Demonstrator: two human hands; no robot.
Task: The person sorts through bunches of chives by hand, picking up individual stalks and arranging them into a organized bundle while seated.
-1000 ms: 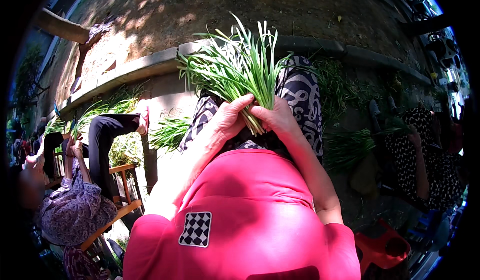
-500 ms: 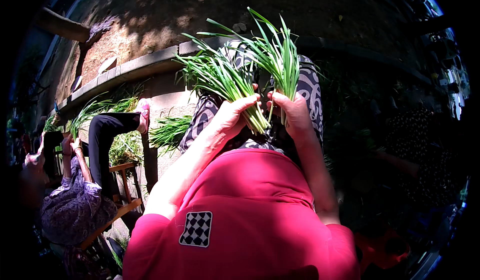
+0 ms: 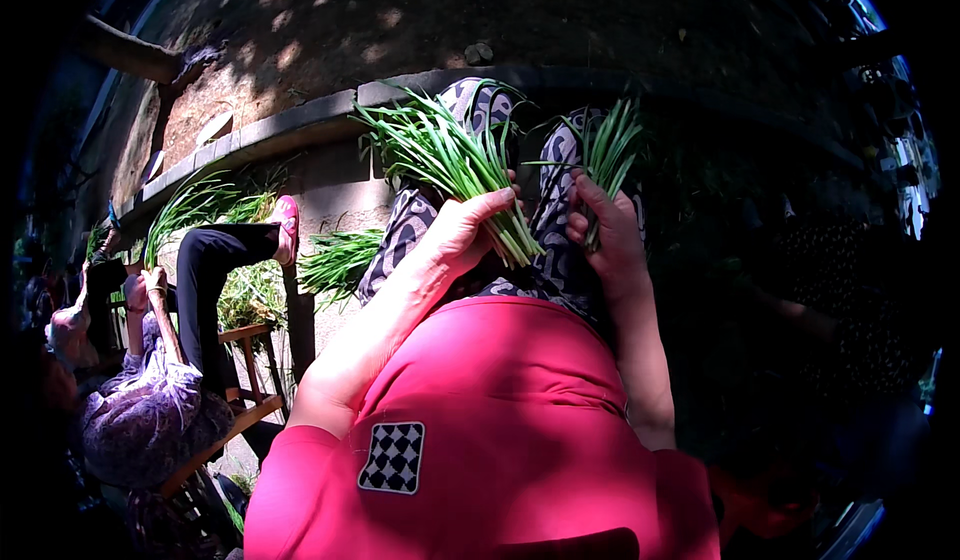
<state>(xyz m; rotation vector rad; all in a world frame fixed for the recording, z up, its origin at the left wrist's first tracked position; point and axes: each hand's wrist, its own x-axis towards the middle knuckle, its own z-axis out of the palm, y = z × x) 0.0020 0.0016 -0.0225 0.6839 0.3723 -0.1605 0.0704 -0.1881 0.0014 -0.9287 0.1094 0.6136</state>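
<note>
My left hand [image 3: 470, 222] is closed round the white-green stems of a fanned bunch of long green chive-like leaves [image 3: 440, 145], which lean up and left over my patterned trousers [image 3: 392, 260]. My right hand [image 3: 608, 222] grips a smaller, thinner bunch [image 3: 612, 145] above my right thigh, apart from the first bunch. A loose bundle of the same greens [image 3: 340, 265] lies on the paving beside my left leg.
On the left a co-worker [image 3: 160, 410] in purple, on a wooden chair [image 3: 245, 420], holds greens [image 3: 180, 210], with more heaped greens [image 3: 250, 295] nearby. A concrete kerb [image 3: 300, 120] edges bare soil [image 3: 300, 20] ahead. Another person [image 3: 830, 320] is dim in deep shade at right.
The greens held together by both hands have parted into two bunches. My right hand has moved right with the smaller one, whose tops have dropped lower. Shade has deepened on the right.
</note>
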